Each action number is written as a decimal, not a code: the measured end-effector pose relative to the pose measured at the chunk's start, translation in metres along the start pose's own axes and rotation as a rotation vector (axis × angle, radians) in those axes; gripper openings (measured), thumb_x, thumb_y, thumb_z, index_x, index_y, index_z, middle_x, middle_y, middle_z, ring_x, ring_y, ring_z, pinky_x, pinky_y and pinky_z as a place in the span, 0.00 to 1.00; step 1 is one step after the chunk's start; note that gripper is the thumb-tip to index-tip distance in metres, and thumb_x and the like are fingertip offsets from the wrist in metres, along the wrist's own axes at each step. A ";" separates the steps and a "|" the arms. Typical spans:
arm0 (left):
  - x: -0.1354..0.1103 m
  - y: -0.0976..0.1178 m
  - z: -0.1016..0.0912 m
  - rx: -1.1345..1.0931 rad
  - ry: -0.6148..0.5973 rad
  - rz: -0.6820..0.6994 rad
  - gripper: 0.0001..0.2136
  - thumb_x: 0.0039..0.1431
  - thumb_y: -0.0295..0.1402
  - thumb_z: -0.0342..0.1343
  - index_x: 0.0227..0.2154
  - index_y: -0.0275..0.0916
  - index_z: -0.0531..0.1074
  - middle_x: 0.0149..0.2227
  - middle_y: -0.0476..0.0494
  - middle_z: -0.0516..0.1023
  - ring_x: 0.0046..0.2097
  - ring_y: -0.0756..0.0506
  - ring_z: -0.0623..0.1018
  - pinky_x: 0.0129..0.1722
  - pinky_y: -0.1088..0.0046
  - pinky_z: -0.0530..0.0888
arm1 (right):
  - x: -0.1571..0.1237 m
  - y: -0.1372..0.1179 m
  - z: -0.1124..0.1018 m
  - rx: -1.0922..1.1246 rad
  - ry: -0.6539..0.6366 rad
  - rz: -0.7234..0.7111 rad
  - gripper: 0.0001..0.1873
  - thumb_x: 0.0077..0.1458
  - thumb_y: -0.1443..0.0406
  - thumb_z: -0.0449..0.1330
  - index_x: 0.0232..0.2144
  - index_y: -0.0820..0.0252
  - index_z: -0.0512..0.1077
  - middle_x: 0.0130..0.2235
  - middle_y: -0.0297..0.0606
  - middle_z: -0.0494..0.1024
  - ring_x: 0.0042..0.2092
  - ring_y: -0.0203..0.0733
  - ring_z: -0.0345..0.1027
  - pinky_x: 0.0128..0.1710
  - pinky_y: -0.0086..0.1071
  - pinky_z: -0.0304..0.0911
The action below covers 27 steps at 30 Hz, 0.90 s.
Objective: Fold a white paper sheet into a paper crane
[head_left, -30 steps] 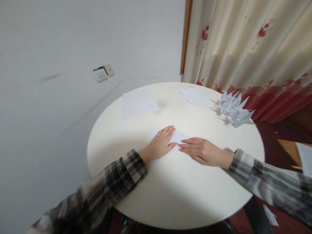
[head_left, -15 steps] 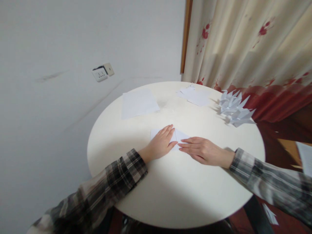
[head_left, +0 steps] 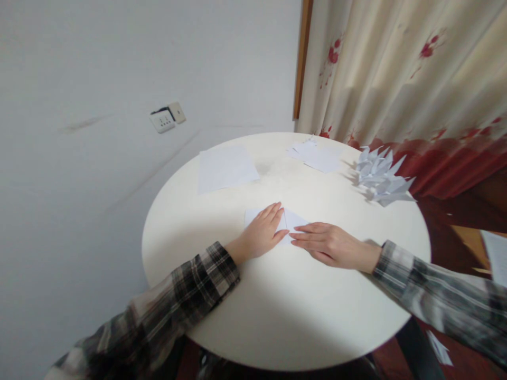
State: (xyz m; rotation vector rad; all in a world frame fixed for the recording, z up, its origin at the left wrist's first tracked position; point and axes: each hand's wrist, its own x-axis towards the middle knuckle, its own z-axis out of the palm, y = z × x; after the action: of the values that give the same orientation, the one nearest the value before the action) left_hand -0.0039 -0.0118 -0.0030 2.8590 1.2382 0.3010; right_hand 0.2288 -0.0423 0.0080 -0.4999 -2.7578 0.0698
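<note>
A small white sheet of paper [head_left: 292,217], partly folded, lies flat on the round white table. Across its left part rests my left hand [head_left: 264,229], palm down with the fingers stretched out. My right hand [head_left: 328,244] lies over the right corner, its fingers extended flat toward the left and the fingertips on the paper. A crease or folded edge shows between the two hands. Both hands cover much of the sheet, so its full outline is hidden.
On the white table [head_left: 285,311], a larger paper sheet [head_left: 227,168] lies at the back left. Several paper pieces [head_left: 322,158] sit at the back. A row of folded paper cranes [head_left: 382,177] stands at the right edge. A wall with a socket [head_left: 163,121] and a curtain [head_left: 380,68] border the table.
</note>
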 end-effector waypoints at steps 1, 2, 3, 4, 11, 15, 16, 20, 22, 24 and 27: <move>0.000 0.000 0.000 0.000 0.002 0.000 0.24 0.64 0.39 0.41 0.56 0.27 0.52 0.62 0.27 0.52 0.64 0.40 0.51 0.61 0.61 0.54 | 0.000 0.000 0.000 0.002 0.002 -0.002 0.21 0.59 0.70 0.47 0.54 0.62 0.64 0.54 0.41 0.69 0.60 0.42 0.56 0.55 0.41 0.59; 0.000 0.000 0.000 0.000 0.003 0.001 0.24 0.64 0.39 0.41 0.56 0.27 0.52 0.62 0.27 0.52 0.64 0.40 0.51 0.61 0.61 0.54 | 0.000 0.000 0.000 0.003 0.003 -0.004 0.21 0.59 0.70 0.47 0.54 0.62 0.64 0.54 0.41 0.70 0.60 0.42 0.56 0.55 0.42 0.59; 0.000 0.000 0.000 -0.001 0.004 0.002 0.24 0.64 0.39 0.41 0.56 0.27 0.52 0.62 0.27 0.52 0.64 0.40 0.51 0.61 0.61 0.54 | 0.000 0.000 0.000 0.005 0.006 -0.004 0.21 0.59 0.70 0.48 0.54 0.62 0.64 0.54 0.41 0.70 0.59 0.42 0.56 0.55 0.42 0.60; 0.000 0.000 -0.001 -0.001 0.003 0.002 0.24 0.64 0.39 0.41 0.56 0.27 0.52 0.62 0.27 0.52 0.64 0.40 0.51 0.61 0.61 0.54 | 0.000 0.000 0.000 0.008 0.009 -0.004 0.21 0.58 0.70 0.48 0.54 0.62 0.64 0.54 0.42 0.70 0.59 0.42 0.56 0.55 0.42 0.60; 0.000 -0.001 0.001 0.000 0.000 0.003 0.25 0.64 0.40 0.41 0.57 0.26 0.52 0.62 0.27 0.51 0.64 0.39 0.51 0.61 0.61 0.53 | -0.001 0.001 0.000 0.006 0.012 -0.004 0.21 0.59 0.70 0.48 0.54 0.62 0.64 0.54 0.40 0.69 0.59 0.42 0.56 0.55 0.41 0.59; 0.000 0.000 0.000 0.006 -0.005 0.002 0.25 0.64 0.40 0.41 0.57 0.25 0.52 0.62 0.27 0.51 0.64 0.39 0.51 0.61 0.62 0.53 | 0.000 0.000 0.000 0.003 0.012 -0.009 0.21 0.59 0.70 0.48 0.53 0.64 0.65 0.54 0.40 0.70 0.59 0.42 0.56 0.55 0.40 0.60; 0.000 0.000 0.000 0.008 -0.009 -0.001 0.25 0.64 0.40 0.41 0.57 0.25 0.52 0.62 0.27 0.51 0.64 0.39 0.51 0.61 0.62 0.53 | 0.000 0.000 0.000 0.001 0.010 -0.010 0.20 0.59 0.70 0.48 0.53 0.64 0.65 0.54 0.40 0.70 0.59 0.42 0.56 0.55 0.40 0.60; 0.000 0.001 -0.003 0.014 -0.023 -0.008 0.25 0.64 0.39 0.42 0.57 0.25 0.53 0.62 0.27 0.52 0.64 0.39 0.51 0.61 0.63 0.53 | 0.000 0.000 -0.001 -0.011 0.009 -0.014 0.20 0.59 0.70 0.48 0.53 0.65 0.66 0.54 0.40 0.70 0.59 0.42 0.56 0.55 0.40 0.60; 0.000 0.002 -0.004 0.015 -0.028 -0.012 0.25 0.64 0.39 0.42 0.57 0.25 0.53 0.62 0.27 0.51 0.64 0.39 0.52 0.61 0.63 0.53 | 0.000 0.001 0.000 -0.015 0.006 -0.015 0.20 0.59 0.70 0.48 0.53 0.65 0.65 0.54 0.39 0.70 0.59 0.42 0.56 0.56 0.39 0.60; 0.000 0.002 -0.004 0.019 -0.030 -0.012 0.25 0.64 0.39 0.42 0.57 0.24 0.53 0.62 0.27 0.51 0.64 0.38 0.52 0.61 0.63 0.53 | -0.001 0.001 0.001 -0.016 -0.001 -0.014 0.20 0.59 0.69 0.48 0.54 0.65 0.65 0.55 0.38 0.69 0.59 0.42 0.56 0.56 0.39 0.59; 0.000 0.001 -0.003 0.026 -0.020 0.001 0.25 0.64 0.39 0.42 0.56 0.24 0.53 0.62 0.26 0.52 0.64 0.38 0.52 0.61 0.62 0.53 | -0.002 0.002 0.002 -0.012 -0.009 -0.011 0.21 0.60 0.69 0.48 0.54 0.64 0.64 0.55 0.38 0.68 0.59 0.41 0.56 0.56 0.39 0.59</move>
State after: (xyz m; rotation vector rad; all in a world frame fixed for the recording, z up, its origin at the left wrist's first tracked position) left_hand -0.0033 -0.0125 -0.0002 2.8770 1.2458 0.2582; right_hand 0.2303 -0.0411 0.0052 -0.4889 -2.7714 0.0525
